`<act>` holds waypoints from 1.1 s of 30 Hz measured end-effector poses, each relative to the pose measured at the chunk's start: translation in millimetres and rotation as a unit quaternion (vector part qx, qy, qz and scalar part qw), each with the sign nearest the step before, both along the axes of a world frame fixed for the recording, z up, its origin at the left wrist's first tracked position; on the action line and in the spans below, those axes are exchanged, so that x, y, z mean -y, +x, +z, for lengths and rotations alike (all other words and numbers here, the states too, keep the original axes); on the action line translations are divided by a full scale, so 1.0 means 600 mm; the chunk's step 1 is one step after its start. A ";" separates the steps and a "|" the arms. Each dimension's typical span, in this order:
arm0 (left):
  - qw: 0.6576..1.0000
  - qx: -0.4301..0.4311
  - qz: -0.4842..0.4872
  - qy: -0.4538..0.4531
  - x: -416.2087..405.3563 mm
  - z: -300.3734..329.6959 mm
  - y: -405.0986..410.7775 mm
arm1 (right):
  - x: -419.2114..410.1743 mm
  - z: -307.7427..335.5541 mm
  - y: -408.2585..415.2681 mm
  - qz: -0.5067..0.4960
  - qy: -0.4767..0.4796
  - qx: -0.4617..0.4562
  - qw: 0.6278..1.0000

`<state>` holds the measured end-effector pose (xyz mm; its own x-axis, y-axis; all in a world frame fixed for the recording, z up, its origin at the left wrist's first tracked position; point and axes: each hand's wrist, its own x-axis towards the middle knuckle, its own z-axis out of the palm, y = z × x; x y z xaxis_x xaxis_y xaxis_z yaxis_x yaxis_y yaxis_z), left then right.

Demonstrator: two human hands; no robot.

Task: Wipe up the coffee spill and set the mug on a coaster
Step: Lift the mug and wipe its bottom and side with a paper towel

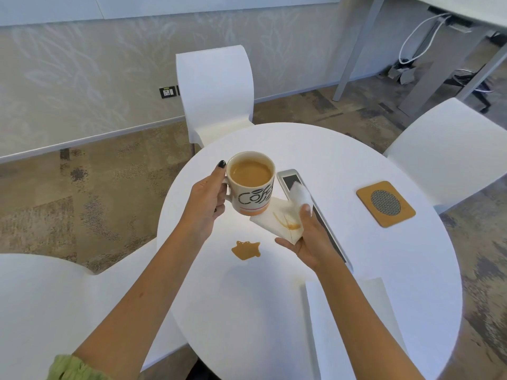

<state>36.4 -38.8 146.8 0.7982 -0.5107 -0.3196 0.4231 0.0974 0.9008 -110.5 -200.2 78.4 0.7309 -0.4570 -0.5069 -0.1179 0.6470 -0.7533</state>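
Observation:
My left hand [206, 199] grips the handle of a cream mug [252, 185] with "Coffee" lettering, full of milky coffee and lifted above the round white table [343, 283]. My right hand [310, 237] holds a white paper napkin [282, 218] with a brown coffee stain, right beside and under the mug's base. A small brown coffee spill [246, 250] lies on the table below both hands. A square cork coaster [385, 203] with a dark mesh circle lies flat at the table's right side.
A phone [290, 182] lies on the table behind the napkin, partly hidden by my right hand. Another white napkin [378, 319] lies near the front edge. White chairs stand behind [216, 89], at the right [450, 149] and at the left [44, 305].

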 end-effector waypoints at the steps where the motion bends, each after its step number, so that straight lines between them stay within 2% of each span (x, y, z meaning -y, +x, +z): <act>1: 1.000 0.000 0.001 0.001 0.000 0.000 0.001 | -0.001 0.000 -0.001 0.010 -0.026 0.011 1.000; 4: 1.000 0.002 -0.003 0.005 0.000 0.000 0.001 | -0.004 0.000 0.003 0.031 -0.084 0.019 0.996; 8: 1.000 -0.002 -0.002 0.004 -0.002 0.004 0.002 | -0.005 0.003 0.008 0.034 -0.128 -0.038 0.990; 10: 1.000 -0.002 -0.005 0.006 -0.002 0.007 0.003 | -0.005 0.005 0.010 0.038 -0.130 -0.043 0.990; 12: 1.000 -0.003 -0.008 0.006 -0.002 0.010 0.005 | -0.010 0.008 0.015 0.037 -0.101 -0.009 0.994; 17: 1.000 -0.002 -0.022 0.000 -0.002 0.011 0.008 | -0.029 0.018 0.049 -0.044 -0.108 0.023 0.993; 22: 0.999 -0.004 -0.036 0.012 -0.003 0.013 0.018 | -0.055 0.034 0.093 -0.054 -0.034 0.084 0.994; 28: 0.999 0.006 -0.026 0.028 0.002 0.010 0.035 | -0.072 0.026 0.109 -0.065 0.135 0.171 0.974; 33: 0.998 0.028 -0.008 0.054 0.010 0.011 0.047 | -0.084 0.030 0.116 -0.077 0.123 0.198 0.969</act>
<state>64.5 -45.0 153.4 0.8085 -0.4880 -0.3289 0.3727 -0.0078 0.9279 -40.8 -150.0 96.4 0.8230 -0.4776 -0.3076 0.2619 0.7995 -0.5406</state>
